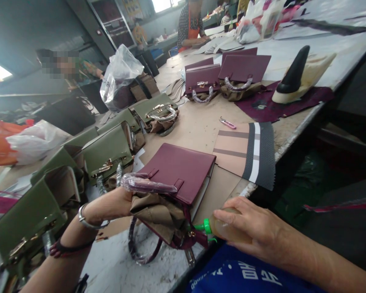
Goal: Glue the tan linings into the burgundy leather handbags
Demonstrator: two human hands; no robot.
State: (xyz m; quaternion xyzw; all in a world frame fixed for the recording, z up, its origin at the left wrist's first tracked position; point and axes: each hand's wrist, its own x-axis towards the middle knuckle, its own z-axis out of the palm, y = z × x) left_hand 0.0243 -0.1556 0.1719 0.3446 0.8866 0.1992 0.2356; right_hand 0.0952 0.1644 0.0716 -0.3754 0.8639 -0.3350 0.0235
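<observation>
A maroon handbag (179,169) lies at the near table edge, its brown lining (160,213) pulled out below the panel. One handle (152,183) is wrapped in clear plastic; another handle loop hangs below. My left hand (123,201) reaches in at the bag's left side, its fingers hidden behind the lining and handle. My right hand (247,219) is wrapped round a glue bottle (221,224) of amber liquid. The bottle's green nozzle points left and touches or nearly touches the bag's lower right edge, by a small gold fitting.
Green handbags (106,154) line the left side. Two maroon bags (203,77) stand farther back. A pink cutter (227,123) and striped panel (247,152) lie right. A black cone (294,73) rests on maroon cloth (250,108). Two people work in the background.
</observation>
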